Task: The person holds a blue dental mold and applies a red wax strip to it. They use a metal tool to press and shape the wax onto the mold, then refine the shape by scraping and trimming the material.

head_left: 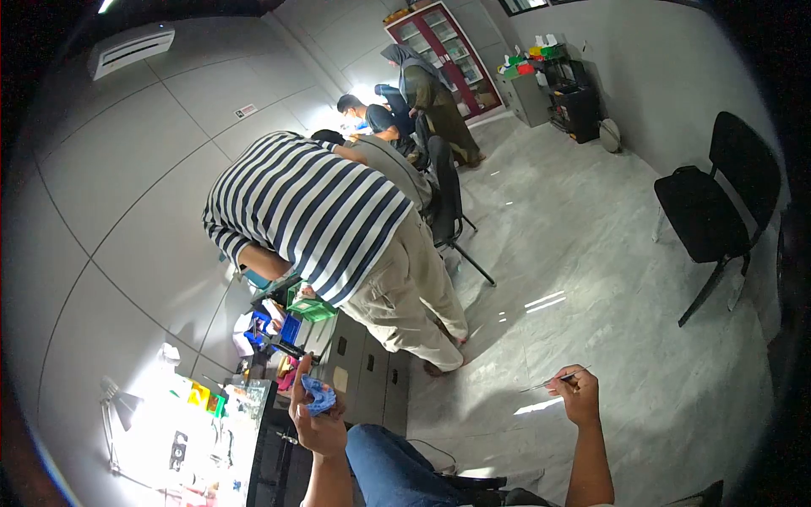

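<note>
left hand [319, 420]: my fingers grip blue part [318, 395], just beside the surface [241, 439].
right hand [579, 395]: my fingers pinch tweezers [553, 382] over the floor [591, 279].
green bin [311, 309], blue bin [290, 328]: on surface, contents unreadable.

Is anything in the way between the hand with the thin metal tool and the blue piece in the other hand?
Nothing visible does. The right hand holds the thin metal tool out over the floor, apart from the blue piece in the left hand. Only open air lies between; the knee in jeans sits below that line.
</note>
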A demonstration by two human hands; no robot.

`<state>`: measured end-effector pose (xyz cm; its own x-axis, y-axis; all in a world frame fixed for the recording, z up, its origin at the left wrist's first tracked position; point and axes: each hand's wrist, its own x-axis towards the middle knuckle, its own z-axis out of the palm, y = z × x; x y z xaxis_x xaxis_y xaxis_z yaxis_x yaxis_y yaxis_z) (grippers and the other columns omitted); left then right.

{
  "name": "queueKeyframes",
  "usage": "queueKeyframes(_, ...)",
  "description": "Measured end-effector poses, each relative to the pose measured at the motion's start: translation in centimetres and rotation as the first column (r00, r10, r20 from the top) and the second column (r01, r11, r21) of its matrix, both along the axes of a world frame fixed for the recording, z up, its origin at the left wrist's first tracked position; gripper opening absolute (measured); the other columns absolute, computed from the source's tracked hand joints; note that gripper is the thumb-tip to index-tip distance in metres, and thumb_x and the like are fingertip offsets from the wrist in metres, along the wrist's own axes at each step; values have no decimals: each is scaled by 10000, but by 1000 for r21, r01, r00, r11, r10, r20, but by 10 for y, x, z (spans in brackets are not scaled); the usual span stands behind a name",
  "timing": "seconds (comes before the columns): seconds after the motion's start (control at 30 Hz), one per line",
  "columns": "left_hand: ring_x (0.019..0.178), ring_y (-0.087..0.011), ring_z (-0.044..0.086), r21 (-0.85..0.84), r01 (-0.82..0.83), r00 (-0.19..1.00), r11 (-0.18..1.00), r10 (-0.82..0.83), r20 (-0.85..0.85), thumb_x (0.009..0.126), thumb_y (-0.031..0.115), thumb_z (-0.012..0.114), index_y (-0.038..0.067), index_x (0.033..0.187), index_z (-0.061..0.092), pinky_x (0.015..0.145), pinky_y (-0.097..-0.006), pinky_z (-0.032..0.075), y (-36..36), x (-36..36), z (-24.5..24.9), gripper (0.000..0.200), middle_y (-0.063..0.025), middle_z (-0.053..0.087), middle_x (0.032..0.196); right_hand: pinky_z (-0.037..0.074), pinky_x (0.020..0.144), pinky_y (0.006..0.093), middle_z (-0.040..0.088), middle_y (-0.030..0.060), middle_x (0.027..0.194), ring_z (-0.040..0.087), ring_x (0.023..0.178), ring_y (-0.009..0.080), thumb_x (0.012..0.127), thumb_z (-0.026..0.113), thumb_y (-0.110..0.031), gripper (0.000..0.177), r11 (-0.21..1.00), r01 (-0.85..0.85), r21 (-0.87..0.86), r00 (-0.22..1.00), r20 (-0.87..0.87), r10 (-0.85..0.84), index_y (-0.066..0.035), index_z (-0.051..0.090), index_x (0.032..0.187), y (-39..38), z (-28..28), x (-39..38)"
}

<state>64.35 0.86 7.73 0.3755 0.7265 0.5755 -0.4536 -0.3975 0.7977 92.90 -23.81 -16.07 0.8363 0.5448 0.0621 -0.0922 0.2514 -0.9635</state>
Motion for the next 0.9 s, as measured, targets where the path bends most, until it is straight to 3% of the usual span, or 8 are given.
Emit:
queueKeyframes(0.37, 571, -88, 545, -28, -89, 995, 996, 87, -40, 869, 577, 634, -111, 1478, 373, 469, -233, 396, -6, -17, -10, 955, -26, 616, 820, 619, 733, 324, 706, 138, 850, 716, 790, 178, 953, 592, 24, 17, 992, -118, -47, 988, 94, 122, 32, 599, 966, 15, 7, -15)
queueKeyframes(0.47, 612, -103, 574, -142, -2, 998, 990, -8, -70, 851, 557, 696, -106, 1455, 403, 489, -236, 414, -8, -21, -21, 943, -34, 627, 844, 604, 717, 298, 699, 130, 844, 707, 771, 174, 921, 529, 109, 103, 967, -250, -49, 957, 139, 254, 26, 586, 944, 29, 10, -25)
queueKeyframes(0.5, 647, -113, 599, -232, 71, 989, 970, -99, -109, 840, 539, 727, -105, 1448, 408, 500, -239, 429, -13, -18, -26, 941, -40, 639, 874, 575, 707, 303, 716, 94, 836, 694, 773, 142, 983, 555, -12, 59, 949, -289, -126, 924, 222, 311, 1, 608, 960, 32, 17, -28)
queueKeyframes(0.57, 682, -124, 624, -319, 137, 973, 938, -187, -132, 829, 521, 758, -103, 1441, 413, 511, -243, 443, -21, -13, -39, 940, -45, 651, 903, 561, 730, 321, 726, 97, 851, 702, 788, 169, 990, 580, -63, 80, 925, -351, -144, 899, 225, 376, -6, 611, 943, 43, 22, -37)
queueKeyframes(0.67, 715, -198, 683, -294, 226, 896, 929, -317, -312, 832, 542, 755, -98, 1429, 418, 589, -342, 556, -36, -2, -65, 937, -95, 682, 968, 558, 797, 347, 735, 116, 898, 718, 862, 211, 976, 574, -55, 67, 865, -448, -226, 819, 286, 498, -4, 608, 950, 53, 50, -52)
queueKeyframes(0.73, 914, -265, 717, -401, 317, 850, 860, -445, -282, 841, 486, 763, -125, 1413, 421, 805, -422, 590, -55, 8, -71, 904, -150, 688, 1034, 552, 831, 360, 737, 125, 924, 724, 904, 235, 964, 565, -41, 56, 817, -507, -275, 773, 274, 572, -3, 606, 963, 58, 56, -60)
queueKeyframes(0.8, 991, -277, 703, -405, 413, 778, 816, -547, -309, 848, 464, 756, -134, 1416, 415, 895, -441, 557, -62, 9, -77, 892, -168, 683, 1075, 541, 871, 376, 731, 154, 976, 722, 971, 265, 947, 556, -28, 83, 707, -659, -256, 644, 293, 707, -6, 600, 1015, 64, 48, -73)
queueKeyframes(0.9, 1090, -284, 681, -427, 535, 644, 729, -679, -352, 855, 422, 749, -140, 1431, 402, 1007, -445, 506, -71, 15, -80, 877, -193, 670, 1149, 539, 860, 405, 713, 183, 999, 713, 957, 311, 948, 556, -56, 134, 591, -673, -445, 507, 305, 806, -11, 591, 1070, 61, 66, -93)
